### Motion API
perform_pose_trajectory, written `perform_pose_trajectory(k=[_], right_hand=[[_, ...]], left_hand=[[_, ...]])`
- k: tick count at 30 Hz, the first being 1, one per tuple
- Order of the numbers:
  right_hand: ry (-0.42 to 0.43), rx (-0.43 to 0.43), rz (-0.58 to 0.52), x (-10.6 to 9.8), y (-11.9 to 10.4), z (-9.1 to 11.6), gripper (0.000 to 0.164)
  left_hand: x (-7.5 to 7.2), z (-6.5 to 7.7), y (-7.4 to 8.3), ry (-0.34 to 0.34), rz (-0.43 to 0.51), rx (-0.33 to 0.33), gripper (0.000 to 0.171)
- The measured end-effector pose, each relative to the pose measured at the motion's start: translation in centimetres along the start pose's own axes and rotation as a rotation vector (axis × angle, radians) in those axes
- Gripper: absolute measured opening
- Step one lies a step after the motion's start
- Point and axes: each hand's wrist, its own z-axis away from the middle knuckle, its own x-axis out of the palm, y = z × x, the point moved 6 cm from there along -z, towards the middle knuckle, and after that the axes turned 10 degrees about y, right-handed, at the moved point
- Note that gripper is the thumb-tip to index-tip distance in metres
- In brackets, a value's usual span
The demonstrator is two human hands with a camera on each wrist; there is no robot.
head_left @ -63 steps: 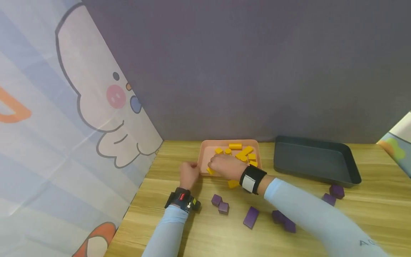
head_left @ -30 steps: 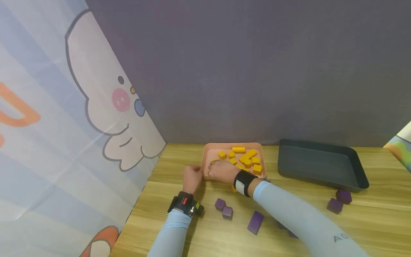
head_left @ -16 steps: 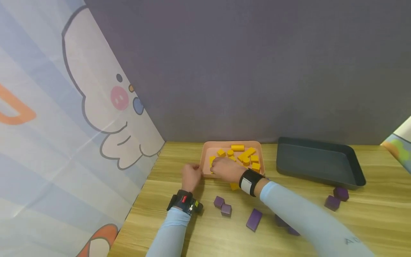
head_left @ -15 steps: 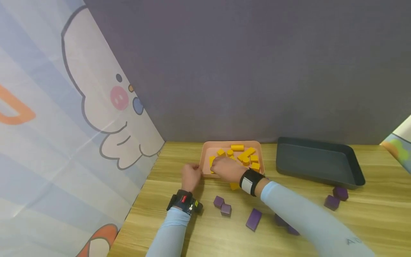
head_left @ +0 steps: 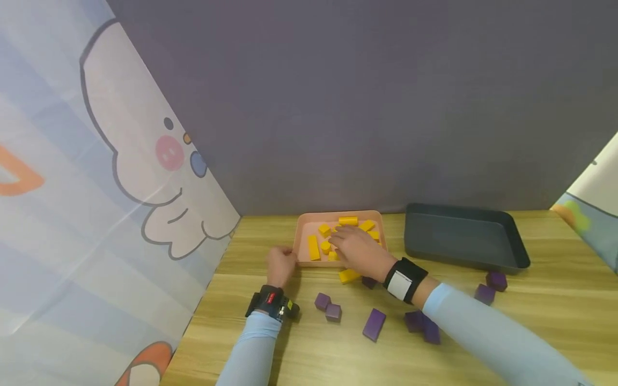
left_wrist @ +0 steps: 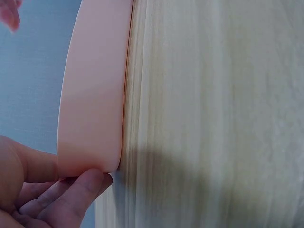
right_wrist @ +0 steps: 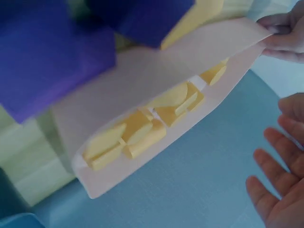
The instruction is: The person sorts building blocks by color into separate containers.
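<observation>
Head view shows the left hand (head_left: 281, 266) pinching the near left corner of the pink tray (head_left: 304, 230), which stands on the wooden table (head_left: 299, 354), to the left of the dark tray (head_left: 463, 238). The right hand (head_left: 359, 249) is above the yellow blocks (head_left: 324, 230) inside it, its fingers extended and, according to the right wrist view, grasping nothing. In my judgement, if the left hand pulls or lifts, the pink tray could slide or tip; a low sweep of the right fingers could disturb the yellow blocks, and its wrist could push the nearby purple cube (head_left: 369, 282). The pink tray's long axis runs from left to right. The yellow bar (head_left: 314, 247) at its left end points nearly away from the person, while the yellow cylinder (head_left: 348, 220) lies crosswise along the far wall.
</observation>
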Motion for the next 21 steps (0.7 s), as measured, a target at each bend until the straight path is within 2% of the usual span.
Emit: perform_pose_trajectory(k=[6,12,14,21], right_hand=[[-0.009,0.010,-0.046,-0.3,-1.6,3.7,0.057],[-0.189,0.061,-0.160,1.2,-3.6,7.2,0.083],[-0.231,0.067,-0.176,1.5,-4.0,7.9,0.085],[-0.296,0.110,-0.204,1.9,-4.5,9.1,0.086]], left_hand=[[-0.5,-0.1,0.0,0.033,-0.033,0.043,0.019],[-0.6,-0.1,0.0,0.044,-0.034,0.044,0.018],[-0.6,-0.1,0.0,0.045,-0.038,0.045,0.019],[-0.3,0.1,0.1,0.034,-0.032,0.037,0.019]])
